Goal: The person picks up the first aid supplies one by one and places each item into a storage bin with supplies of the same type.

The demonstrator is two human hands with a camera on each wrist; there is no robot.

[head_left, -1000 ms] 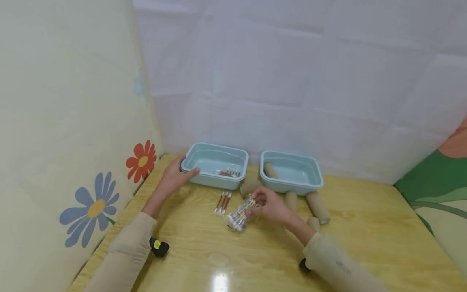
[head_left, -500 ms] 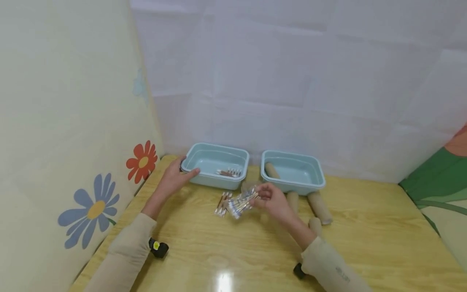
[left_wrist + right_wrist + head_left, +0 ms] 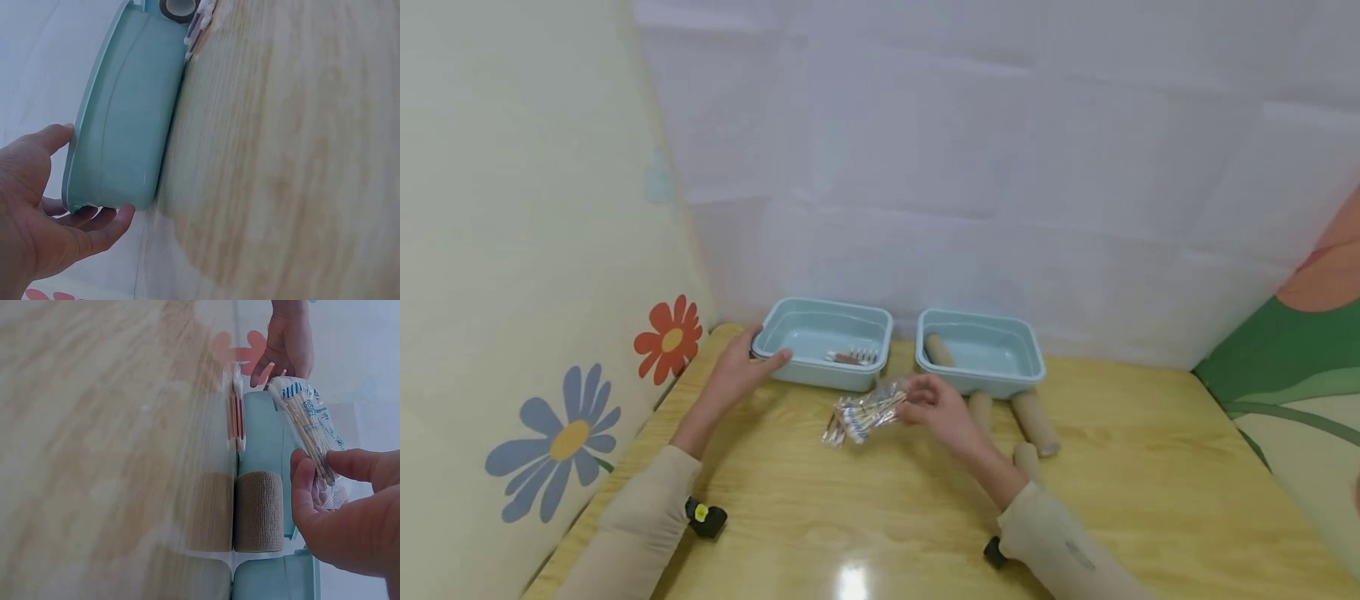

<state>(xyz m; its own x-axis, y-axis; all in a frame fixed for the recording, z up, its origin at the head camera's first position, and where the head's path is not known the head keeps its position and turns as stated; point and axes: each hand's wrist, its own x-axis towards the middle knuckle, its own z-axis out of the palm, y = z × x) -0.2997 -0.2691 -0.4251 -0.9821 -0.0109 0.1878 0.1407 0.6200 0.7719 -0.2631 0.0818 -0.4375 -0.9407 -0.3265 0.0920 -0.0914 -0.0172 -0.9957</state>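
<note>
My left hand (image 3: 737, 367) grips the left end of a light blue plastic bin (image 3: 820, 374), thumb at the rim and fingers against the outer end wall (image 3: 125, 125). Several dark-tipped-stick swabs in clear wrap (image 3: 853, 357) lie inside it at the right. Between thumb and fingers, my right hand (image 3: 943, 414) pinches a clear packet of cotton swabs (image 3: 868, 411) with blue print (image 3: 309, 422). This packet hangs in front of the bin, below its rim in the head view, and partly covers brown-stick swabs (image 3: 832, 435) on the table.
A second light blue bin (image 3: 1000, 385) stands to the right, a tan roll (image 3: 938, 350) inside. Several tan rolls (image 3: 1034, 423) lie in front of it. One crinkled bandage roll (image 3: 259, 512) sits by the left bin. A white sheet (image 3: 880, 150) hangs behind the table.
My right hand has lifted the cotton swab packet and carried it left, over the brown-stick swabs. My left hand keeps its grip on the bin. The head view has shifted slightly.
</note>
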